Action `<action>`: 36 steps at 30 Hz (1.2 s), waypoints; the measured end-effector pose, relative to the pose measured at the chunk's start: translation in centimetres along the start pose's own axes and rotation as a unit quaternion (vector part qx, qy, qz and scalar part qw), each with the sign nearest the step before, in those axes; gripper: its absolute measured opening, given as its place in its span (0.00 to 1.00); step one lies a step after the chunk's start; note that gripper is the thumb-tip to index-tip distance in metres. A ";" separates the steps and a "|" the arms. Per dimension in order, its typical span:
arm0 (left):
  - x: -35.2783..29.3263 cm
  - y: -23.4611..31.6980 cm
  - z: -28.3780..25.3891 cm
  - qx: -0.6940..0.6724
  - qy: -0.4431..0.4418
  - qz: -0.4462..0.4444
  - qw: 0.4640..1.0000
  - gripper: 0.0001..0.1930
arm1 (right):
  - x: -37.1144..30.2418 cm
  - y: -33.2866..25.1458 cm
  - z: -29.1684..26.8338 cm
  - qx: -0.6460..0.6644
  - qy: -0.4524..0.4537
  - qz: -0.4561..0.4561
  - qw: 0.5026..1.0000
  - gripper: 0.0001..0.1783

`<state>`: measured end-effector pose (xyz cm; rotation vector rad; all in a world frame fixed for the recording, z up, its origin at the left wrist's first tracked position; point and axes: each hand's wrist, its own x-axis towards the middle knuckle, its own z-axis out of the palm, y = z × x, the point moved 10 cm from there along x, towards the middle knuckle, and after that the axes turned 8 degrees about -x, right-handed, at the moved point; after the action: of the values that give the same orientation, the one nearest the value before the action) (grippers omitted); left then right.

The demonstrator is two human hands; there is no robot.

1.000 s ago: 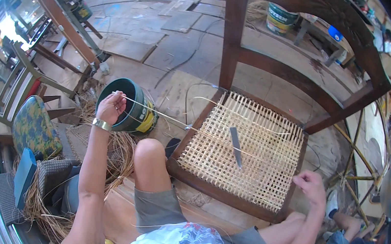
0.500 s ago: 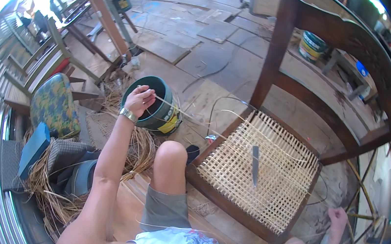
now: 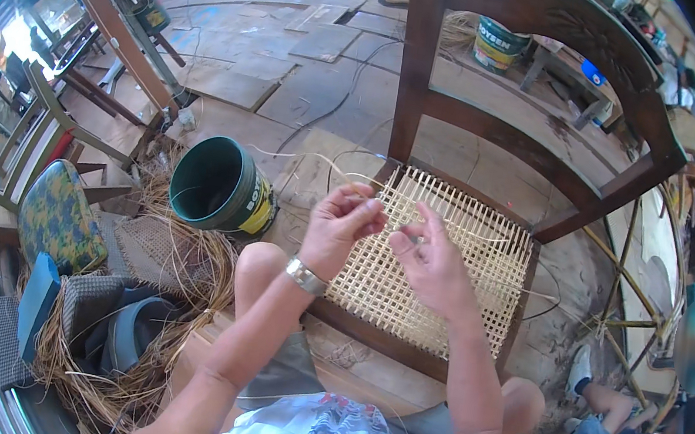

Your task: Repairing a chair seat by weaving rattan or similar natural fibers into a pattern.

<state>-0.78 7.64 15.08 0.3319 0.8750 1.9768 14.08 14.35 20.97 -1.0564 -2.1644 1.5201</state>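
Observation:
Above the left part of a woven cane seat [image 3: 407, 299], my left hand [image 3: 342, 227] pinches a thin cane strand [image 3: 313, 156] between thumb and fingers. One end of the strand trails off left toward the bucket. My right hand [image 3: 437, 273] hovers over the middle of the seat, its thumb and fingers apart and nothing visibly gripped. The seat is set in a dark wooden chair [image 3: 415, 68] with a carved back. Its weave has open square holes, with several strands lying loose across the far part. My hands cover some of the weave.
A green bucket [image 3: 236, 194] stands left of the chair. Bundles of dry cane strips [image 3: 208, 273] lie by a camouflage-patterned cushion [image 3: 62, 215] and a blue block [image 3: 38, 304]. At the lower right another person's leg [image 3: 600, 400] shows. A paint bucket [image 3: 497, 48] sits behind the chair.
My left hand has come from over the bucket rightward to the seat, still holding a strand. My right hand has moved up from the lower right to above the seat. The view has shifted.

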 end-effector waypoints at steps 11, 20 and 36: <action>5.7 11.6 -14.8 -0.034 0.096 0.025 0.994 0.14 | -8.8 16.9 -21.3 -0.160 0.096 0.049 0.981 0.07; 7.0 21.7 -25.7 0.025 0.185 0.089 0.978 0.11 | -23.5 40.0 -45.9 -0.470 0.204 0.121 0.850 0.11; 6.5 28.6 -31.9 0.112 0.266 0.148 0.946 0.09 | -25.6 34.8 -44.2 -0.603 0.156 0.311 0.718 0.29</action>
<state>-39.93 -10.51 11.58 0.0512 1.4728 2.2943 72.39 32.61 11.56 -2.3480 -2.5356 -0.3037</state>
